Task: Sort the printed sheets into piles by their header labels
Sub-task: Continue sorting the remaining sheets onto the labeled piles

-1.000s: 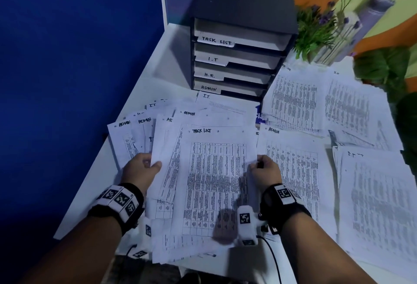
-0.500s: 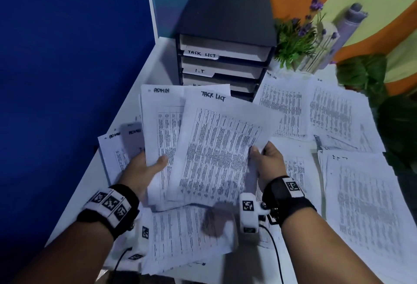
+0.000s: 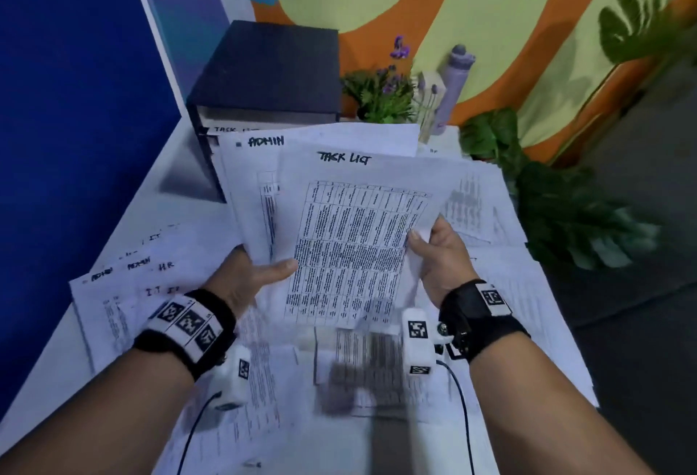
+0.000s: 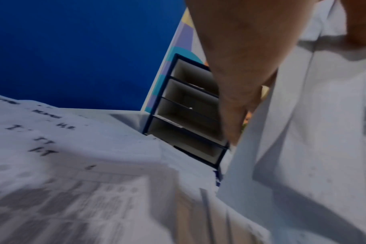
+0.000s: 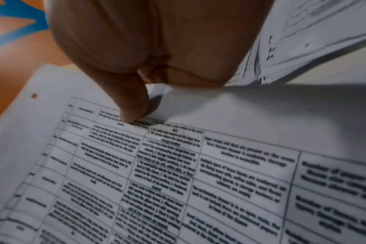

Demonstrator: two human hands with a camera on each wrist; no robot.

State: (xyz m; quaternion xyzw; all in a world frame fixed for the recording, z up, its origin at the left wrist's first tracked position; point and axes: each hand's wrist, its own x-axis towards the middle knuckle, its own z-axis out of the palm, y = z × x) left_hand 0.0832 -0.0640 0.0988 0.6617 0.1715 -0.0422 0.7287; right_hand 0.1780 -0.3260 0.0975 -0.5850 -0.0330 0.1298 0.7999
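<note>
White printed sheets, two at least, are lifted above the desk (image 3: pixel 181 157): right hand (image 3: pixel 441 259) pinches the "TASK LIST" sheet (image 3: pixel 358 240), left hand (image 3: pixel 245 278) grips the "ADMIN" sheet (image 3: pixel 249 187). Only the left wrist view shows the black tray rack's (image 4: pixel 190 115) four open slots.

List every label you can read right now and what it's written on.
"TASK LIST": front held sheet.
"ADMIN": held sheet behind.
"TASK L…": top tray tab, partly hidden.
"ADMIN", "HR", "I.T": table sheets, blurred.
Table print: unreadable.
</note>
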